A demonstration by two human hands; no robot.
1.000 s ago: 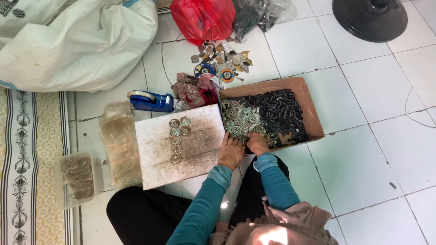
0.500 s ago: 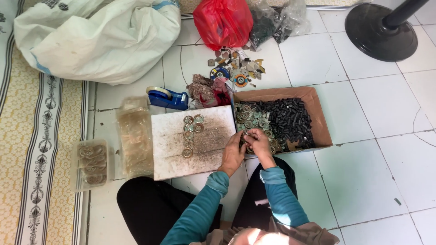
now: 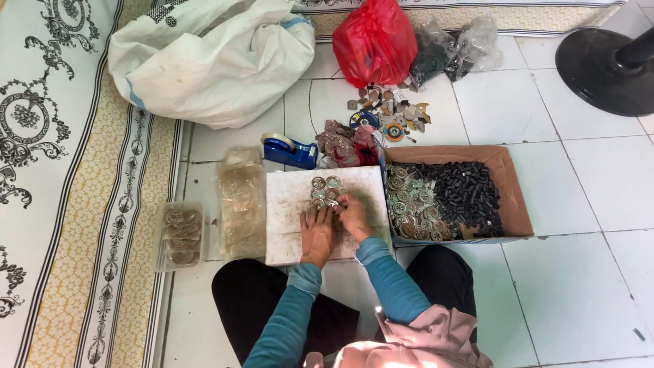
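Note:
A white board [image 3: 286, 204] lies on the tiled floor in front of me. Several small round metal parts [image 3: 325, 184] sit in a column on it. My left hand [image 3: 317, 235] rests flat on the board with its fingertips at the lowest parts. My right hand [image 3: 354, 215] is beside it, fingers pinched on a small round part. A cardboard box [image 3: 511, 184] to the right holds round metal parts [image 3: 409, 204] on its left side and small black cylinders [image 3: 466, 194] on its right.
A blue tape dispenser [image 3: 289, 150] lies behind the board. Clear plastic bags [image 3: 242, 201] and a small clear tray [image 3: 178, 235] lie at the left. A white sack [image 3: 211, 58], a red bag [image 3: 375, 41] and a black fan base [image 3: 606, 61] stand farther back. A patterned mat [image 3: 68, 204] borders the left.
Both hands moved left from the box to the board, and now work at the column of round parts. The camera view shifted and zoomed.

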